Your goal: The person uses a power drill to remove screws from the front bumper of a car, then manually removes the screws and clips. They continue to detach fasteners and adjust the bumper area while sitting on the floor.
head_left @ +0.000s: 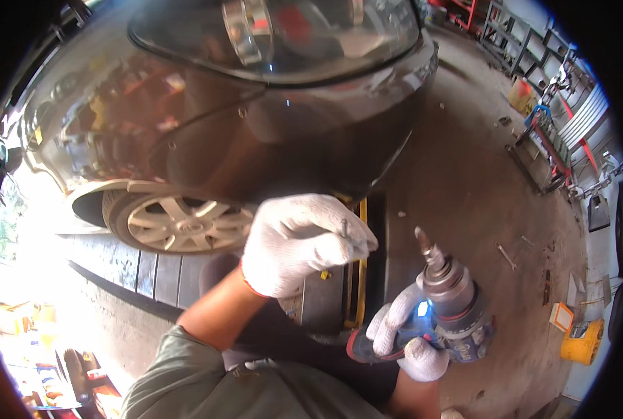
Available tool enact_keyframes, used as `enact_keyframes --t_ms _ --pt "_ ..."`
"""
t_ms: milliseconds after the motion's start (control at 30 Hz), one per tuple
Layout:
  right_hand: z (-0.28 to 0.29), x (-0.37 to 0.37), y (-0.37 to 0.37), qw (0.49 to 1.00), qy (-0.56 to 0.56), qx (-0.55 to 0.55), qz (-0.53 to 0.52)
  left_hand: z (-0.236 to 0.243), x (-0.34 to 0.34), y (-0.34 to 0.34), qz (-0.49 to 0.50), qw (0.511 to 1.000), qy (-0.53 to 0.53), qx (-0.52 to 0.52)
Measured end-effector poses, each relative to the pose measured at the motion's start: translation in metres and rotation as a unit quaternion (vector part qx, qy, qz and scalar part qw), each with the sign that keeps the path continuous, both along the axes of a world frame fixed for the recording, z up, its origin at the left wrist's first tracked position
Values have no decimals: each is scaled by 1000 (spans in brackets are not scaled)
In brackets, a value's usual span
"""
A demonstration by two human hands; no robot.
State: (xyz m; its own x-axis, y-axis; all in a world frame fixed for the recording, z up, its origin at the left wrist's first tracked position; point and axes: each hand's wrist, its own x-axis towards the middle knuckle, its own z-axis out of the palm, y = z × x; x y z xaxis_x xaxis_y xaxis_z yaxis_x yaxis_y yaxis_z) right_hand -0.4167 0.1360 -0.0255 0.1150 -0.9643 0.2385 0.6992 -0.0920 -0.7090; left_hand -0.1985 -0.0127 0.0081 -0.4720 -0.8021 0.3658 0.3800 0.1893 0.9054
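My left hand point(301, 244), in a white knit glove, is raised in front of the dark car point(290, 146). Its thumb and fingers pinch a small metal screw point(344, 226), whose thin end sticks up above the thumb. Lower and to the right, my right hand point(413, 335), gloved too, is wrapped round the handle of a blue and black cordless drill point(458, 311). The drill points up and away, with a metal driver bit point(423, 241) in its chuck. A light glows on its side. Bit and screw are apart.
The car's wheel point(189, 222) rests on a dark ramp point(157, 276), with a yellow-edged beam point(361, 279) beside it. A wrench point(507, 257) lies on the floor at right. Further right are a yellow container point(582, 342) and a red and black metal frame point(552, 150).
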Motion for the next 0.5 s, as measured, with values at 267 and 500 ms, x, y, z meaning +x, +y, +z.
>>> enact_keyframes --t_ms 267,500 --pt "-8 -8 2 989 125 72 42 14 136 -3 66 851 -518 -48" --pt "-12 8 -34 872 346 284 199 -43 223 -13 144 775 -614 43"
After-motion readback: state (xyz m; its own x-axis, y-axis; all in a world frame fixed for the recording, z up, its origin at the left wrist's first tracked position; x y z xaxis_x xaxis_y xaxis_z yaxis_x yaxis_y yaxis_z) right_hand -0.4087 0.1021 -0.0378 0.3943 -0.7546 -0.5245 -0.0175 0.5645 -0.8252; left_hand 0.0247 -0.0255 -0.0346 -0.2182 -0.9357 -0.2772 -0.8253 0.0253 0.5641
